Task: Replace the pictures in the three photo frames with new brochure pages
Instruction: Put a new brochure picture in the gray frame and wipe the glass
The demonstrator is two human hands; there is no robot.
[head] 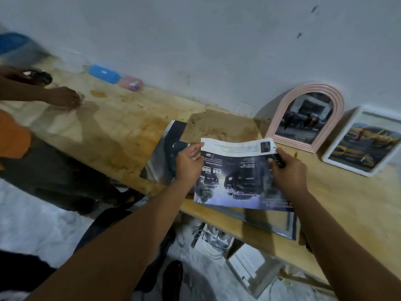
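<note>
1. Pale scuffed wall [217, 40] and stained wooden table [108, 131]; the far left is just blur, where someone else's hand [63, 98] rests.
2. Brochure page [236, 181] is held over the table's front edge, hiding most of a frame [282, 224] beneath.
3. Left hand [187, 164] pinches its left edge; right hand [288, 170] grips the right edge plus something small and dark I can't make out.
4. Pink arched frame [280, 118] and white frame [334, 148] lean on the wall.

Arms: both are showing bare from the frame's lower edge up to the wrists, with no sleeve appearing anywhere along them.
Left hand [188, 164]: is wearing no glove, ring or band that can be made out.
Right hand [288, 170]: is likewise showing uncovered, wrist unadorned.
Fingers [196, 148]: are appearing bare, nails too blurred to describe.
Clothing: dark fabric is showing at 7 o'clock, detail unclear.
</note>
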